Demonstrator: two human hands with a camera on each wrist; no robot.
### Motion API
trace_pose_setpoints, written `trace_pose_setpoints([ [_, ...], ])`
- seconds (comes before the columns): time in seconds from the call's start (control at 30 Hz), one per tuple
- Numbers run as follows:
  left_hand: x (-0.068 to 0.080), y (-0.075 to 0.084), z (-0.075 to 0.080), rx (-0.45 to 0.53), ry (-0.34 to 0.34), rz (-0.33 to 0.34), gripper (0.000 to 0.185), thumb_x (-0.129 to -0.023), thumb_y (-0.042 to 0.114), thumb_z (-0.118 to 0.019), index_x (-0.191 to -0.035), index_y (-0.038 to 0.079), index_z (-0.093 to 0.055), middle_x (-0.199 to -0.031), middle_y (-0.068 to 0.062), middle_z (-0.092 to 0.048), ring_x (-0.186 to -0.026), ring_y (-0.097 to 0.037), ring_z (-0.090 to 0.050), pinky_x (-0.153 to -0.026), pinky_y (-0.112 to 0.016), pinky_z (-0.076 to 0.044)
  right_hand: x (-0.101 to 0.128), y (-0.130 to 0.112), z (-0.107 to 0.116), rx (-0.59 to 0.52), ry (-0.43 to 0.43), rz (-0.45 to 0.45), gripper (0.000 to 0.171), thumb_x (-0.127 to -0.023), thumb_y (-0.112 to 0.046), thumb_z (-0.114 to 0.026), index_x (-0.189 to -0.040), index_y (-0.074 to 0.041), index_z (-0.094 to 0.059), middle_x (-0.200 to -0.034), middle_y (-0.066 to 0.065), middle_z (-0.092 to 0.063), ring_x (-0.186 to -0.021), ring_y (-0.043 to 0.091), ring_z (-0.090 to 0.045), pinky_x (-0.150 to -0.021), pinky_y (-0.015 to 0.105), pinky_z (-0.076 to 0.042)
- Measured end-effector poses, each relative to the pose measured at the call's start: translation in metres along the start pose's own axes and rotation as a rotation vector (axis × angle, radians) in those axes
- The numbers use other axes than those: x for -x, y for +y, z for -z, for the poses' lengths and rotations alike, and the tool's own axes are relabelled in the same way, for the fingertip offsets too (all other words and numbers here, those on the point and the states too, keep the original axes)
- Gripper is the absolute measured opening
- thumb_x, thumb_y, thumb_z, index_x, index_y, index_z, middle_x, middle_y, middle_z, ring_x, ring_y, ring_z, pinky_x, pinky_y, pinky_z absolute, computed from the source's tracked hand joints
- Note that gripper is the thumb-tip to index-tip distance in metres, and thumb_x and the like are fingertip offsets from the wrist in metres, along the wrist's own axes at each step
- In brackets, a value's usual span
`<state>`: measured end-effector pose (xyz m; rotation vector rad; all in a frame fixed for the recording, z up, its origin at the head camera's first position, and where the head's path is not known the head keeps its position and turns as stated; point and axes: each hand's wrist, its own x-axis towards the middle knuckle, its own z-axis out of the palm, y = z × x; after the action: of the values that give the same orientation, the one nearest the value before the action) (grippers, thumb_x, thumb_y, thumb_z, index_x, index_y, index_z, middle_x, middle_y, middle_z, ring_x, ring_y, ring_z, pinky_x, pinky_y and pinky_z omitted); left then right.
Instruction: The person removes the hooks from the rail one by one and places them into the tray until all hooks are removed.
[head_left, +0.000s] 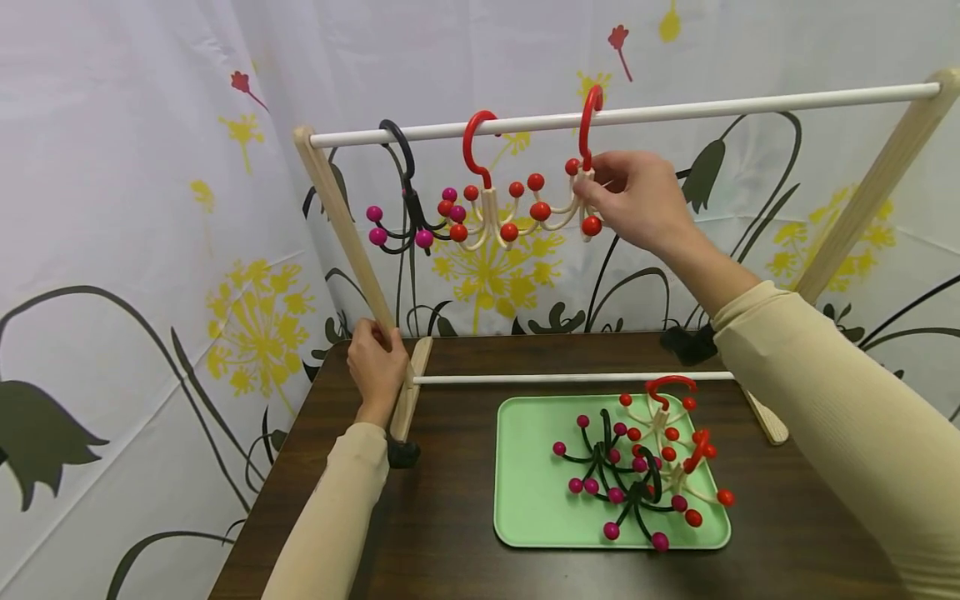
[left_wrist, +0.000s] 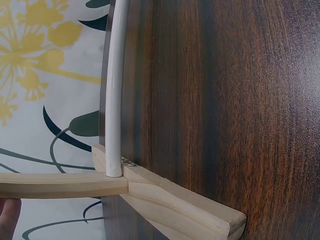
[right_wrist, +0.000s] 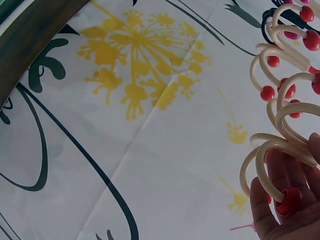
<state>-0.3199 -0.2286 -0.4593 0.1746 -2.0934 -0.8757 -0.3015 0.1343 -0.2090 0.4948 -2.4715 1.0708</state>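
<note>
The cream multi-arm hanger with the red hook (head_left: 587,179) hangs from the white top rail (head_left: 675,108) of the wooden rack, its hook looped over the rail, just right of a second cream-and-red hanger (head_left: 487,208) and a black one with magenta beads (head_left: 405,212). Our right hand (head_left: 637,200) pinches it just under the hook, fingers (right_wrist: 280,200) curled around the cream arms and a red bead. As we judge it, the hook may not be fully seated, so letting go early could send the hanger down onto the desk (head_left: 450,517); its arms could also snag on its neighbour's beads. Our left hand (head_left: 377,362) grips the rack's left post (head_left: 341,225) near its foot, fingers wrapped round the wood, which should keep the frame from tipping. More hangers lie tangled on the green tray (head_left: 532,500) below.
</note>
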Motion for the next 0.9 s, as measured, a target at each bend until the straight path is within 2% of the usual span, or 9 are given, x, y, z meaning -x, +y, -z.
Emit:
trace_pose_setpoints([
  [0.27,0.002,-0.001,0.001,0.006,0.002,0.002,0.02,-0.084,0.013,-0.071,-0.09,0.001,-0.055,-0.082,-0.016,-0.057,-0.074,-0.038,-0.057,-0.07,-0.053,-0.043,0.015,0.0,0.009,-0.028,0.094,0.004,0.033,-0.094,-0.031,-0.063,-0.115,-0.008,-0.072,-0.1,0.01,-0.072,-0.084,0.018,-0.065,-0.069,0.025,-0.045],
  [0.47,0.002,-0.001,0.002,0.005,0.005,0.004,0.02,-0.084,0.013,-0.07,-0.089,0.001,-0.055,-0.081,-0.016,-0.056,-0.073,-0.038,-0.056,-0.069,-0.053,-0.043,0.036,0.002,0.009,-0.007,0.091,0.023,0.027,-0.091,-0.026,-0.066,-0.107,-0.006,-0.073,-0.094,0.01,-0.072,-0.078,0.023,-0.066,-0.062,0.022,-0.046],
  [0.57,0.001,-0.001,0.002,0.002,0.004,-0.002,0.02,-0.085,0.014,-0.07,-0.089,0.001,-0.055,-0.081,-0.016,-0.056,-0.073,-0.038,-0.056,-0.069,-0.053,-0.043,0.048,0.008,0.005,0.017,0.044,0.009,0.024,-0.091,-0.023,-0.067,-0.104,-0.004,-0.072,-0.095,0.012,-0.072,-0.078,0.024,-0.067,-0.059,0.023,-0.045],
  [0.7,0.001,-0.001,0.001,0.004,-0.005,-0.003,0.02,-0.086,0.014,-0.069,-0.089,0.001,-0.055,-0.081,-0.016,-0.056,-0.073,-0.038,-0.056,-0.068,-0.052,-0.043,0.065,0.022,-0.006,0.033,-0.06,-0.014,0.021,-0.089,-0.018,-0.069,-0.103,-0.004,-0.071,-0.095,0.013,-0.072,-0.079,0.027,-0.069,-0.058,0.029,-0.047],
  [0.9,-0.001,-0.002,0.001,0.003,-0.007,0.005,0.02,-0.086,0.015,-0.069,-0.089,0.002,-0.054,-0.081,-0.016,-0.055,-0.074,-0.038,-0.056,-0.069,-0.052,-0.042,0.088,0.046,-0.032,0.021,-0.286,-0.046,0.015,-0.088,-0.015,-0.069,-0.102,-0.01,-0.073,-0.089,0.007,-0.072,-0.076,0.02,-0.069,-0.06,0.033,-0.051],
])
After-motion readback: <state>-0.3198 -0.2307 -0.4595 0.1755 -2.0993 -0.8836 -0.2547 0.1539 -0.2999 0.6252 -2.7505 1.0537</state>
